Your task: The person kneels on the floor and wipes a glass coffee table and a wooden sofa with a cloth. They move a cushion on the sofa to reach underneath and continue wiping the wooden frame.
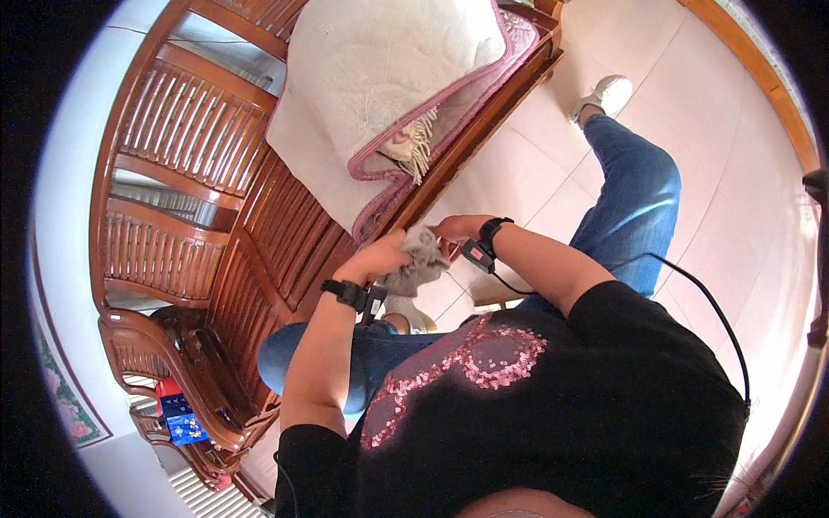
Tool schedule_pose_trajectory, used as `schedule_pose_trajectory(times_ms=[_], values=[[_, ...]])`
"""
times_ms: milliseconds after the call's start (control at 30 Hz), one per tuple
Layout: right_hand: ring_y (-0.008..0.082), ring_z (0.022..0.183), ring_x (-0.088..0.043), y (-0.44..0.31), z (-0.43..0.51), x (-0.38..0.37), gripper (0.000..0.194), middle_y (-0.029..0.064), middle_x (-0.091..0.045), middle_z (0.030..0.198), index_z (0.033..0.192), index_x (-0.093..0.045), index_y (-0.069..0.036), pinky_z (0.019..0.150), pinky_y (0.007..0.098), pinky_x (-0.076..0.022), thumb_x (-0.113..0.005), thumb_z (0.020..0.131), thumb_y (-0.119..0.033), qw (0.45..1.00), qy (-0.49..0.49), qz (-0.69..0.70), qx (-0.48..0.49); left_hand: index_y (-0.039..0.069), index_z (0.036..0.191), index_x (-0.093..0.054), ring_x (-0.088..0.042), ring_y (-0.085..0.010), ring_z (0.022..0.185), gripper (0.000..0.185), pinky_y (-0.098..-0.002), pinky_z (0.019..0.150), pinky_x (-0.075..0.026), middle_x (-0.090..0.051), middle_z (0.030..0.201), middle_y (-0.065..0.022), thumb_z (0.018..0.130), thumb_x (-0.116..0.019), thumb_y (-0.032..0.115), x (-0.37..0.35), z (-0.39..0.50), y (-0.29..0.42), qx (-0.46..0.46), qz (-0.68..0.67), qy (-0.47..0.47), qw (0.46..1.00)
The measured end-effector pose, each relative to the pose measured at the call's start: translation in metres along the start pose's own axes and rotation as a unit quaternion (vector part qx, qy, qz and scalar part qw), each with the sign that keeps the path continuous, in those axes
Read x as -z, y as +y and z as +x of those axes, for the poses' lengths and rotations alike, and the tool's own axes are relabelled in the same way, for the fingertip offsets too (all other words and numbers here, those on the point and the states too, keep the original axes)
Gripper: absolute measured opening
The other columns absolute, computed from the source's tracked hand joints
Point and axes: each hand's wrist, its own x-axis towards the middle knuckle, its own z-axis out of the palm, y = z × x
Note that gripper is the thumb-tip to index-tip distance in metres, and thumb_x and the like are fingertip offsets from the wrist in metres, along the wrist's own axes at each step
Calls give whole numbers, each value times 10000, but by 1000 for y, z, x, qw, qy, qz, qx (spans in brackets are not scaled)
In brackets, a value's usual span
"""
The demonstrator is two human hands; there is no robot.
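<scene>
A crumpled grey cloth [421, 262] with darker spots is bunched between my two hands, in front of the bench's front edge. My left hand [377, 258] grips its left side, the fingers partly hidden in the folds. At the upper right of the cloth, my right hand [458, 232] holds its edge with bent fingers. Both wrists carry black straps with small boxes. Just beyond my hands lies a cream quilted pad [388, 84] with pink edging, folded over on the wooden bench [285, 226]. A fringed cloth [414, 146] shows inside the fold.
A carved wooden armrest [175, 369] stands at the left, with a blue bag [184, 417] beyond it. A black cable [712, 304] runs along my right side. My legs are spread over the pale tiled floor [518, 162].
</scene>
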Motion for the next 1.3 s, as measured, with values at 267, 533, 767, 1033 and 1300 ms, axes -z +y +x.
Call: schedule_pose_trajectory(times_ms=[267, 533, 767, 1033, 1300], values=[[291, 1157, -457, -19, -58, -44, 860, 96, -477, 1276, 1302, -414, -177, 955, 447, -378, -342, 727, -812, 934, -12, 332, 131, -3, 1062, -541, -572, -190, 893, 295, -309, 776, -461, -596, 974, -75, 769, -520, -26, -38, 6, 25, -21, -253, 115, 960], [154, 865, -597, -26, -69, -42, 630, 28, -619, 1039, 1108, -575, -140, 732, 293, -499, -450, 806, -678, 860, -155, 403, 273, 23, 1084, -521, -572, -205, 917, 226, -352, 790, -484, -566, 1039, -90, 860, -522, 49, -59, 27, 34, -93, -542, 218, 806], [148, 915, -548, -18, -85, 5, 614, 55, -609, 1060, 1139, -581, -55, 774, 249, -431, -628, 762, -537, 984, 83, -37, 150, -41, 1134, -477, -559, -257, 987, 292, -379, 833, -486, -545, 1094, -147, 866, -510, 70, -44, 31, 34, 47, -501, 244, 829], [274, 682, -588, 63, -54, 83, 432, 179, -620, 872, 965, -598, 56, 595, 393, -475, -660, 728, -300, 897, 423, -27, 126, -73, 1124, -515, -582, -254, 869, 520, -352, 758, -471, -592, 1016, -149, 721, -716, 187, -3, -3, -2, -51, -81, 315, 944], [317, 1013, -545, 15, -81, 119, 535, 193, -529, 1165, 1343, -387, -139, 877, 393, -435, -492, 830, -248, 712, 607, 323, 145, -105, 756, -617, -630, -298, 712, 628, -358, 648, -489, -633, 748, -191, 502, -833, 427, 46, -10, -64, 258, 318, 259, 875]])
